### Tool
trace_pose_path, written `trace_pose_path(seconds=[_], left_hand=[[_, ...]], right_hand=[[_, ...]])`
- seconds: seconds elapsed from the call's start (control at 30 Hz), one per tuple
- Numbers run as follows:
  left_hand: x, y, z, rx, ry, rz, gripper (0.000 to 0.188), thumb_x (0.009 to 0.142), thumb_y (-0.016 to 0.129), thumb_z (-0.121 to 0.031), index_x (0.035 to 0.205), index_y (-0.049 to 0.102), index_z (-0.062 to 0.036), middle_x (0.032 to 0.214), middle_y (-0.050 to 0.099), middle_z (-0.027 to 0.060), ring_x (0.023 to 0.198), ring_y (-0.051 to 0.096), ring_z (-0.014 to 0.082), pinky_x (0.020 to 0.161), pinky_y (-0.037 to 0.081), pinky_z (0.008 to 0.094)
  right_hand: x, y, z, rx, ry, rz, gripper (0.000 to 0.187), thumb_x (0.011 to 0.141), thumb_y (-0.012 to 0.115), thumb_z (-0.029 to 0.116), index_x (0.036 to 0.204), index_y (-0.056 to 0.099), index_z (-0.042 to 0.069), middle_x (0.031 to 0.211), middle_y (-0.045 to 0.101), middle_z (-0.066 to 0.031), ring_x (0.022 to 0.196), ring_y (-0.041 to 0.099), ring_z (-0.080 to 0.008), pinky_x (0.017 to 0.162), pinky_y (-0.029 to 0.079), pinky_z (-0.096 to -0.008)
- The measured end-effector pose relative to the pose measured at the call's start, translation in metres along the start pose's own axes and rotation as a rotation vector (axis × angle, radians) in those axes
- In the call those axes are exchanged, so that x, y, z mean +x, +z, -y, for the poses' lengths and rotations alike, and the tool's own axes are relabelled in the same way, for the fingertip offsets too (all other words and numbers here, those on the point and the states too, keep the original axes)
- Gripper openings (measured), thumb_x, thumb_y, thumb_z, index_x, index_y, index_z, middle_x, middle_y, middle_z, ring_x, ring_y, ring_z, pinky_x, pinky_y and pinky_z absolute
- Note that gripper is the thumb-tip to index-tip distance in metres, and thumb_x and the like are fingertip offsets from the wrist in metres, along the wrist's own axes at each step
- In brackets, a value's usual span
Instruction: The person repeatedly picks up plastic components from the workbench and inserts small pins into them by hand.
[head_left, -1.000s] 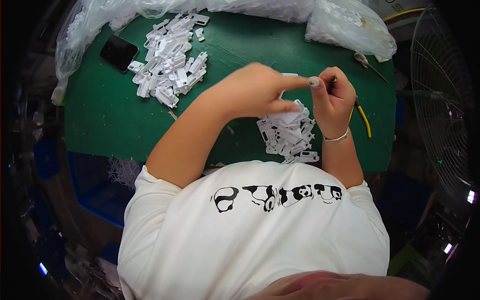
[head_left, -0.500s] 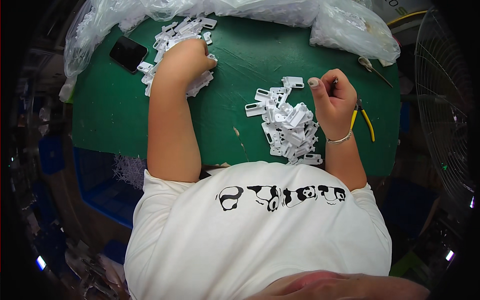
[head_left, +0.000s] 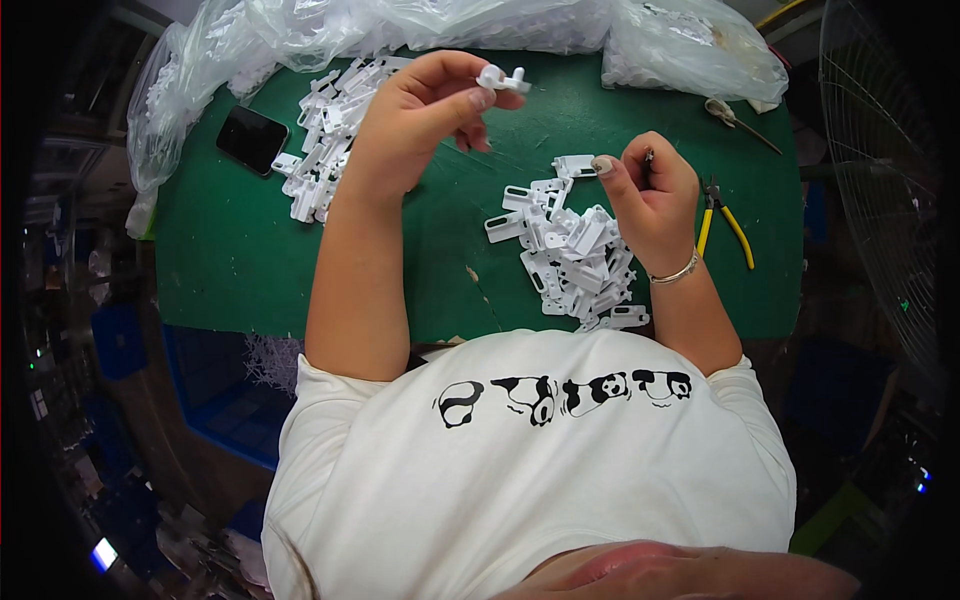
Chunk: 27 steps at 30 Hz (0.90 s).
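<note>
Between the thumb and fingers of my left hand (head_left: 425, 115), raised over the far part of the table, is a small white plastic part (head_left: 503, 79) with a round knob and a short peg. Under and left of that wrist lies a pile of similar white parts (head_left: 318, 140). My right hand (head_left: 655, 195) is curled, its thumb out to the left, and something small and dark shows inside its fingers; I cannot make out what it is. Just left of this hand, a second heap of white slotted plastic parts (head_left: 580, 250) spreads toward the table's near edge.
Clear plastic bags (head_left: 500, 25) full of white pieces line the far edge of the green table (head_left: 450, 230). A black phone (head_left: 252, 140) lies at the left. Yellow-handled cutters (head_left: 725, 225) and a thin tool (head_left: 740, 125) are at the right, near a fan guard (head_left: 880, 180).
My left hand has lifted off the left pile and moved right, bringing up a white plastic part. My right hand stays curled in nearly the same place.
</note>
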<state>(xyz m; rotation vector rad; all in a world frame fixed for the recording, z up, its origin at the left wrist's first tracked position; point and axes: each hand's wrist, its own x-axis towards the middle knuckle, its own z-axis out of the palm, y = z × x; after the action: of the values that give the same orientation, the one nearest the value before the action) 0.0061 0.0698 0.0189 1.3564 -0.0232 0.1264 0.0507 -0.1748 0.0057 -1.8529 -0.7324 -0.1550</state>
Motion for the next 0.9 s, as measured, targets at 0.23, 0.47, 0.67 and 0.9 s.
trace_pose_path(seconds=[0.23, 0.47, 0.67, 0.9], left_hand=[[0.002, 0.026, 0.016, -0.172, -0.075, 0.123, 0.016, 0.09, 0.058, -0.009, 0.102, 0.058, 0.0014, 0.087, 0.062, 0.0075, 0.071, 0.06, 0.013, 0.063, 0.05, 0.026], [0.004, 0.04, 0.03, -0.19, -0.066, 0.007, 0.029, 0.084, 0.065, -0.003, 0.108, 0.051, 0.0002, 0.093, 0.063, 0.0095, 0.082, 0.065, 0.0183, 0.077, 0.055, 0.0334], [0.003, 0.042, 0.03, -0.227, -0.069, 0.03, 0.024, 0.086, 0.062, -0.005, 0.108, 0.053, 0.0005, 0.098, 0.062, 0.0089, 0.09, 0.065, 0.0209, 0.086, 0.054, 0.036], [0.002, 0.044, 0.034, -0.157, -0.099, 0.0, 0.019, 0.092, 0.055, -0.014, 0.106, 0.054, -0.0001, 0.098, 0.059, 0.0066, 0.084, 0.063, 0.0163, 0.083, 0.054, 0.033]], right_hand=[[0.002, -0.002, 0.003, -0.022, 0.019, 0.047, 0.041, 0.077, 0.078, 0.03, 0.072, 0.046, 0.005, 0.059, 0.04, -0.0022, 0.053, 0.035, -0.0117, 0.046, 0.031, -0.0257], [0.004, -0.001, 0.003, -0.039, 0.014, 0.073, 0.042, 0.076, 0.078, 0.033, 0.073, 0.047, 0.005, 0.059, 0.043, -0.0038, 0.052, 0.038, -0.0141, 0.047, 0.033, -0.0273], [0.003, 0.0, 0.003, -0.028, 0.041, 0.062, 0.041, 0.077, 0.077, 0.031, 0.074, 0.047, 0.004, 0.059, 0.043, -0.0039, 0.052, 0.038, -0.0138, 0.047, 0.034, -0.0272], [0.003, 0.001, 0.002, 0.002, 0.058, 0.065, 0.04, 0.078, 0.076, 0.03, 0.074, 0.047, 0.004, 0.06, 0.043, -0.0032, 0.052, 0.037, -0.0123, 0.047, 0.033, -0.0263]])
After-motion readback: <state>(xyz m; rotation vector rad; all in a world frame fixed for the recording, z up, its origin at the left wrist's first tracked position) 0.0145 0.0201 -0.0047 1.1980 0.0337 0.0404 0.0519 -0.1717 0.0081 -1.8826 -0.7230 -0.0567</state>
